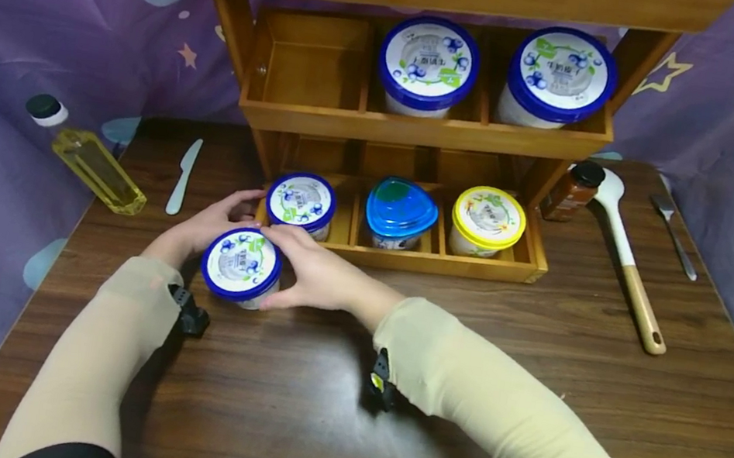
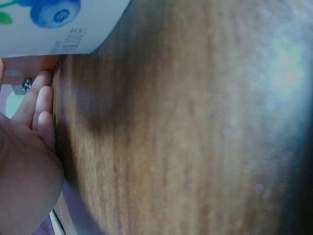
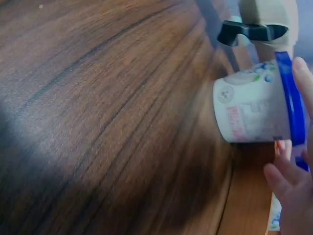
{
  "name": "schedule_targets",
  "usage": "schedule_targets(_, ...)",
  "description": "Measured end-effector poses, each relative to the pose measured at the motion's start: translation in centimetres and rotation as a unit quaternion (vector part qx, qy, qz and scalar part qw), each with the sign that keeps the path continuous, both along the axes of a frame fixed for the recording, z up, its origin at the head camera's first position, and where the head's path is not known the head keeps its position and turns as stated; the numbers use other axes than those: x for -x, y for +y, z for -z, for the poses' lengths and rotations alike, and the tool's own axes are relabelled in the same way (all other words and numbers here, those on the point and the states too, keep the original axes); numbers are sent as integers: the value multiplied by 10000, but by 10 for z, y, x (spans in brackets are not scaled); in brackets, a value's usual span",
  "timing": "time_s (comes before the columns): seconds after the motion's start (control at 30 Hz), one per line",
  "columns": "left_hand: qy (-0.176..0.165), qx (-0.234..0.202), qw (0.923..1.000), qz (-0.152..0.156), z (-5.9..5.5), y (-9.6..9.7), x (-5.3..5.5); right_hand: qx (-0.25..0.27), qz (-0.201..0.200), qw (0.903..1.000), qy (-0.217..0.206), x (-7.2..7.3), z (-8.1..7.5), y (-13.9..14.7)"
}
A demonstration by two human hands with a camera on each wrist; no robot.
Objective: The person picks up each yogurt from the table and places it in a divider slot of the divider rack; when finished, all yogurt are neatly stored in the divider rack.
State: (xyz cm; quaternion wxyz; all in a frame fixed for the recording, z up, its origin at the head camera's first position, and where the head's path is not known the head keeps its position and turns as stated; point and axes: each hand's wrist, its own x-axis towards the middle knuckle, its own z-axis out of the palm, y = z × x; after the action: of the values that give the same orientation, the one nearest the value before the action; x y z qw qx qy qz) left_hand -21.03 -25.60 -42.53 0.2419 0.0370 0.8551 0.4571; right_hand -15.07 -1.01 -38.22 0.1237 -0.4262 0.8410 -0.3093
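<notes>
In the head view, a white tub with a blue lid and blueberry print (image 1: 241, 264) is in front of the shelf's left end. My right hand (image 1: 315, 269) grips this tub from the right, thumb at the near side of the lid and fingers at the far side. On the tub's left is my left hand (image 1: 215, 227), its fingers reaching to the shelf's left end. The left wrist view shows those fingers (image 2: 43, 103) fairly straight beside the wood. Just behind, a second blue-lidded tub (image 1: 301, 200) sits in the lower shelf's left compartment.
The wooden shelf (image 1: 423, 133) also holds a blue-lidded container (image 1: 401, 210), a yellow-lidded tub (image 1: 488, 219) and two large blue-lidded tubs above. An oil bottle (image 1: 94, 163) and a knife (image 1: 184, 176) lie left; a jar (image 1: 571, 193), ladle (image 1: 627, 258) and fork (image 1: 674, 235) are right.
</notes>
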Motion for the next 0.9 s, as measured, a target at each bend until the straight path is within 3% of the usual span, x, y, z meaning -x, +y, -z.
schedule_targets(0.47, -88, -90, 9999, -57, 2, 1, 0, 103, 69, 9999, 47, -1, 12, -20)
schedule_targets(0.9, 130, -417, 9990, 45, 0, 1, -3, 254, 97, 9994, 227, -9, 17, -11)
